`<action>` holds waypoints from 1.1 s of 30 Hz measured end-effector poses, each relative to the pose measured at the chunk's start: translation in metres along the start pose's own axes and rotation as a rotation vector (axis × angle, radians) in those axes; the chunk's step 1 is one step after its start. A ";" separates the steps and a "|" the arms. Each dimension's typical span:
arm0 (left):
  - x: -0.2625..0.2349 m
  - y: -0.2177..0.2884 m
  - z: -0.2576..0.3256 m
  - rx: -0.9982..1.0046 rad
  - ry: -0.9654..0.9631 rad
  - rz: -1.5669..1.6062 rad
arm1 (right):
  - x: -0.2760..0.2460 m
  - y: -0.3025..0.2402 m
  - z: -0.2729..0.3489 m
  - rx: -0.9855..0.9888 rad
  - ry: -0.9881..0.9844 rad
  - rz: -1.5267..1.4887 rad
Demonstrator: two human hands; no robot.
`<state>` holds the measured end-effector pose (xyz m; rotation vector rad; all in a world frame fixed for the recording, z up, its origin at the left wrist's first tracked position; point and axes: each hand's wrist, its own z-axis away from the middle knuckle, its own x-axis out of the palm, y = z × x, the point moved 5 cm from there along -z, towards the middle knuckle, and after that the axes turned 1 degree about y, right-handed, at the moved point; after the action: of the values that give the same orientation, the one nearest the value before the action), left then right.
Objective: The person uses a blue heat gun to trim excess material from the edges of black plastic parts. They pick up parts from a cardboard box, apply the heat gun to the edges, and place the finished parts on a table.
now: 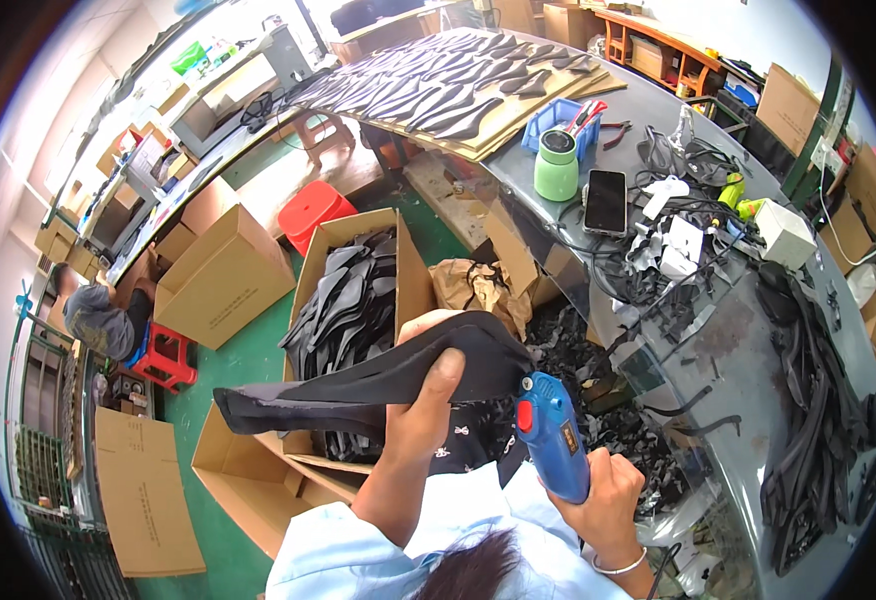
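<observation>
Green floor [248,366] down below, grey desk [723,340] curving away on the right with a heap of dark pieces [808,420] along it, and all the action is up front! Left hand [418,410] has a firm hold on a long dark pad [348,378], thumb laid across its face, the other fingers mostly hidden behind; the pad is up in the air, in front of an open cardboard box [415,285] filled with similar shapes, its narrow end pointing left. Right hand [606,497] is wrapped around a blue handheld tool [556,440], and look where its head sits: right at the pad's broad right end, though from over here I can't tell whether they touch. Doing this well, I reckon, is all about that left grip: brace the edge so it can't flop, and leave the thumb well back from the tool's head. Small, even passes should suit that curve best, turning the pad rather than bending the tool wrist, with the long tail free of the box so nothing tugs.
</observation>
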<state>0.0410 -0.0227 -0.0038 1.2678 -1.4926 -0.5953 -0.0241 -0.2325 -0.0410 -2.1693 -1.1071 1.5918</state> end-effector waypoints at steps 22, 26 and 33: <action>0.010 0.002 0.001 -0.278 -0.171 -0.227 | -0.003 -0.005 -0.007 -0.046 -0.004 -0.019; 0.009 0.006 -0.010 -0.260 -0.413 -0.481 | -0.004 -0.001 -0.005 -0.078 -0.016 0.033; 0.009 -0.003 -0.016 -0.088 -0.723 -0.737 | -0.005 -0.006 -0.010 -0.140 -0.031 -0.107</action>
<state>0.0577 -0.0275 0.0028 1.6203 -1.4879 -1.7263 -0.0182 -0.2292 -0.0302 -2.1362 -1.3584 1.5494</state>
